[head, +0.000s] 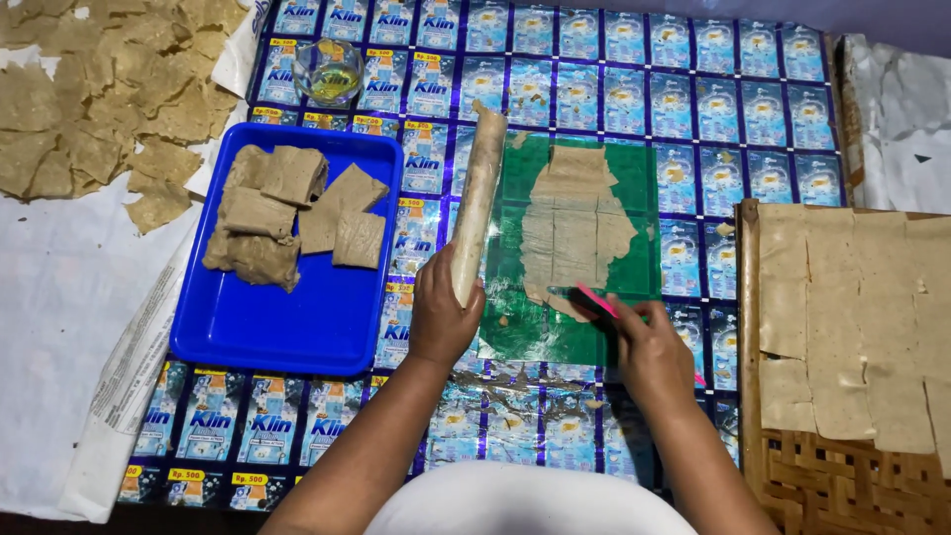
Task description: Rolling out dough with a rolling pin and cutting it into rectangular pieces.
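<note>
While the left hand [443,315] is closed round the lower end of the roller [478,205], the right hand [649,349] pinches a pink scraper [597,300] at the near edge of the thin dough [575,223] on the green sheet [634,168]. Roller lies along the sheet's left edge, just beside the blue tray [287,327] of dough slabs [287,210]; a woven rack [783,466] crowds the right. Bare sachet-patterned mat [693,79] stays open beyond, with a glass [328,70] and dried pieces [99,99] far left.

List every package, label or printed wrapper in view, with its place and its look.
Sachet-wrapper mat: covers the work surface; rows of blue, white and purple rectangular packets.
Yellow price labels: small strips on the packets, clearest along the near left edge.
No screens or signs.
</note>
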